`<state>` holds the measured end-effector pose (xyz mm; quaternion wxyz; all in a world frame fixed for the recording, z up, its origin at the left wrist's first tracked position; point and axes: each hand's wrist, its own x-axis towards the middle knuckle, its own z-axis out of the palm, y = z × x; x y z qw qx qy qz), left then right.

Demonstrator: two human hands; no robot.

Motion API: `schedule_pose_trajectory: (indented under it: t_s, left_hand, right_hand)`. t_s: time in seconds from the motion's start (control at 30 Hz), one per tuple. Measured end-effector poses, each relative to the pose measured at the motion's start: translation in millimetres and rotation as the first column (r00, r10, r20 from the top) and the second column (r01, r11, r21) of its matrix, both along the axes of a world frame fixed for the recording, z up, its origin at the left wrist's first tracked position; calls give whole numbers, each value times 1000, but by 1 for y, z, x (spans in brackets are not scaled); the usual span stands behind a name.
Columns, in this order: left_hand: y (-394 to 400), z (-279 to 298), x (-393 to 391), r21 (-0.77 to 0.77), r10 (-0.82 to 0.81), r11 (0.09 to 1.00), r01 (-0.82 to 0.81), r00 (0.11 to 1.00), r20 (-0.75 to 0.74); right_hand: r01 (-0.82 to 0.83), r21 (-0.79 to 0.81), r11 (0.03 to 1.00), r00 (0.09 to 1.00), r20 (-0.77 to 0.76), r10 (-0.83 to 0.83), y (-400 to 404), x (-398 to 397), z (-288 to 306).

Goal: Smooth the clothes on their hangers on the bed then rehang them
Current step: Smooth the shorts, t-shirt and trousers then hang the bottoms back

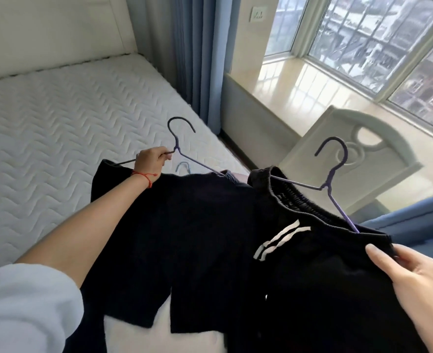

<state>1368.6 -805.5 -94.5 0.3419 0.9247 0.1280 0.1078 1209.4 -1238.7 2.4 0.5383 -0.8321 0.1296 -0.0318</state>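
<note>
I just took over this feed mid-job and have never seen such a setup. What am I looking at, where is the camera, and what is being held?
There is no machine here: a person works with bare hands, and the single picture comes from a camera on their head, looking forward and down. The left hand has its grip closed on the purple hanger carrying a dark top. The right hand pinches the dark shorts, which have white stripes and hang on a second purple hanger. Below lies the bare white quilted mattress. Parts of two light blue hangers show on it. A chair stands by the window.

2 hangered garments over the bed; chair right.
</note>
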Motion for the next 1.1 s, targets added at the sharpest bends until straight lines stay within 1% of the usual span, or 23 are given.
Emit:
schedule_pose_trajectory:
  t_s: [0.13, 0.33, 0.47, 0.63, 0.83, 0.9, 0.97, 1.03, 1.1]
  left_hand:
    - [-27, 49, -39, 62, 30, 998, -32, 999, 41]
    - [-68, 117, -133, 106, 138, 983, -153, 981, 132]
    - [-81, 154, -206, 120, 222, 962, -243, 960, 169]
    - [-72, 201, -305, 143, 347, 917, -373, 921, 175]
    - [-45, 260, -423, 192, 467, 852, -487, 873, 143]
    - [-35, 277, -463, 180, 496, 841, -510, 860, 122]
    - [-25, 292, -505, 136, 517, 839, -527, 850, 99]
    - [-14, 306, -550, 61, 568, 819, -570, 822, 51]
    - [0, 317, -598, -57, 616, 785, -617, 787, -41]
  right_hand:
    - [-61, -47, 997, 996, 65, 64, -27, -29, 23]
    - [-108, -3, 994, 982, 159, 107, -62, -78, 54]
    - [-170, 9, 985, 969, 186, 165, -73, -109, 81]
    - [-259, 49, 965, 950, 195, 245, -64, -140, 107]
    - [-418, 94, 904, 886, 261, 383, -25, -178, 137]
    - [-460, 94, 883, 864, 277, 420, -6, -190, 149]
    - [-503, 82, 860, 836, 298, 461, 16, -205, 163]
    - [-550, 88, 830, 806, 317, 500, 39, -224, 181]
    - [-590, 100, 802, 780, 328, 533, 64, -243, 196]
